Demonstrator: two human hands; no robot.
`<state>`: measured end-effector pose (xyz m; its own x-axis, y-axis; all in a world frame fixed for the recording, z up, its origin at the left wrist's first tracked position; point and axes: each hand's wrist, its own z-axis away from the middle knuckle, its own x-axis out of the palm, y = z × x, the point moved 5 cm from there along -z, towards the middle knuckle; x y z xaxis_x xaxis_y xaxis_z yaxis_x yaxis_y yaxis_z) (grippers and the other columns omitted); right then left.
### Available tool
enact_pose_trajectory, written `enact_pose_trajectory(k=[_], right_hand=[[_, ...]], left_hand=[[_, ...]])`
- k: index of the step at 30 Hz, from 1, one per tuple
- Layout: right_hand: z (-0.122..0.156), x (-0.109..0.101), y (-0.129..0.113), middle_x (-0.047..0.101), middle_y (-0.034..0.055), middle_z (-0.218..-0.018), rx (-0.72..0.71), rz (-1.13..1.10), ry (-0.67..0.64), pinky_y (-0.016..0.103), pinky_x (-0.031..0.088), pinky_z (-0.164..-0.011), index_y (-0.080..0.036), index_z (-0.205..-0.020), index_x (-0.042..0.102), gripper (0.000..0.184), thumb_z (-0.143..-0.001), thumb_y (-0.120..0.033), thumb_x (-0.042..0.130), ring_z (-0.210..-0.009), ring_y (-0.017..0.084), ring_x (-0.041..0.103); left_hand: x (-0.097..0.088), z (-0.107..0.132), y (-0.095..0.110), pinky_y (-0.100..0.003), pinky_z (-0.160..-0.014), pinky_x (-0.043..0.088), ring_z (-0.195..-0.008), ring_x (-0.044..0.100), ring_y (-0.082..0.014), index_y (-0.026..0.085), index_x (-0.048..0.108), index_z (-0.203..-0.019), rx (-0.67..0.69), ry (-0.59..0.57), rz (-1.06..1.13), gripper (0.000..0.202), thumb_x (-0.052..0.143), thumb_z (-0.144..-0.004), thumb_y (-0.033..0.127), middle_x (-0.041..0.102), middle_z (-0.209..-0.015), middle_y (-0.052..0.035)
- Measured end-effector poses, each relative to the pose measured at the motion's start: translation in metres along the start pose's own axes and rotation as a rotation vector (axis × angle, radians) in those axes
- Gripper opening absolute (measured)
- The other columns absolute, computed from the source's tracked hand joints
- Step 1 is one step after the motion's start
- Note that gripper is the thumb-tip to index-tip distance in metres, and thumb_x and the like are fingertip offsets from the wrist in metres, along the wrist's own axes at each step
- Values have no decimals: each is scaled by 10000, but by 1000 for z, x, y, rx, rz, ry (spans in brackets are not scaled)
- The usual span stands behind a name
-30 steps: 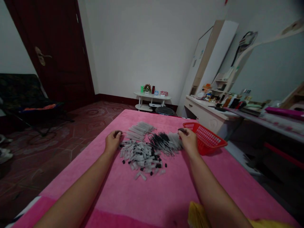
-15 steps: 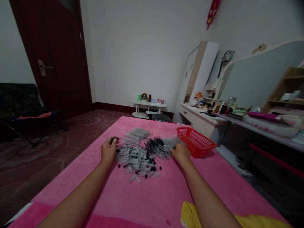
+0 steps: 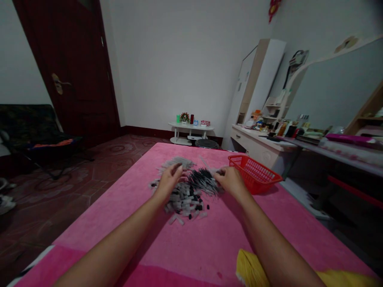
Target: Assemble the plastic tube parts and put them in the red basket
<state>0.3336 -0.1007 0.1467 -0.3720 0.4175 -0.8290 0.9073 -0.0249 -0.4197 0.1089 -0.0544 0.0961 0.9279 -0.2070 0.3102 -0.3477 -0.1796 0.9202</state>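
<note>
My left hand (image 3: 170, 180) is over the left part of the pile, its fingers curved and apart with nothing visible in them. Below it lie many small translucent caps (image 3: 182, 201) mixed with short black pieces. My right hand (image 3: 231, 180) is closed, fingertips pinched at the right end of a heap of thin black-tipped sticks (image 3: 204, 181). A slim translucent tube (image 3: 205, 162) slants up and left from those fingertips, somewhat blurred. Behind my left hand lies a bundle of pale translucent tubes (image 3: 178, 161), partly hidden by it.
A red plastic basket (image 3: 254, 175) stands just right of my right hand. Pink cloth (image 3: 191, 243) covers the table, and yellow fabric (image 3: 251, 269) lies by my right forearm. A dressing table (image 3: 263, 145) with bottles is to the right; a folding chair (image 3: 38, 131) is at left.
My left hand has moved right, from the pile's left edge to above it. My right hand has lifted slightly, and a slim tube now shows at its fingertips. The view has shifted a little.
</note>
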Motion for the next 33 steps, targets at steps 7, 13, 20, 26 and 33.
enact_pose_trajectory(k=[7,13,20,26,33], right_hand=[[17,3,-51,699,60,-640,-187,-173,40,224,315,-508,-162,-675,703,288,-788,-404,596,-580,149,595],[19,36,-35,733,40,-888,-160,-118,-50,233,408,-661,-218,-880,722,165,-784,-317,631,-795,173,642],[23,60,-17,684,50,-991,-176,190,-109,259,389,-704,-232,-973,706,197,-812,-246,593,-891,191,619],[26,74,-23,644,51,-975,-249,311,-132,258,387,-694,-243,-974,703,187,-831,-288,592,-942,192,590],[27,77,-26,649,91,-943,-225,433,-153,270,378,-658,-165,-847,696,139,-823,-244,583,-912,214,604]], left_hand=[[43,-21,5,-275,-662,542,-729,669,-186,98,682,-909,-369,-366,197,194,718,-742,188,714,-875,-118],[-26,-50,0,-160,-667,550,-597,640,-64,122,576,-696,-137,271,778,192,533,-881,94,647,-630,-2],[-98,-49,-12,-155,-665,560,-608,644,-52,116,574,-744,61,457,911,205,491,-927,161,658,-643,3],[-98,-47,-19,-130,-690,541,-645,641,-45,147,564,-705,59,410,683,162,631,-844,197,646,-653,25],[-65,-46,-25,-160,-643,546,-696,672,-90,155,576,-771,-7,195,522,194,751,-720,223,688,-759,-1]])
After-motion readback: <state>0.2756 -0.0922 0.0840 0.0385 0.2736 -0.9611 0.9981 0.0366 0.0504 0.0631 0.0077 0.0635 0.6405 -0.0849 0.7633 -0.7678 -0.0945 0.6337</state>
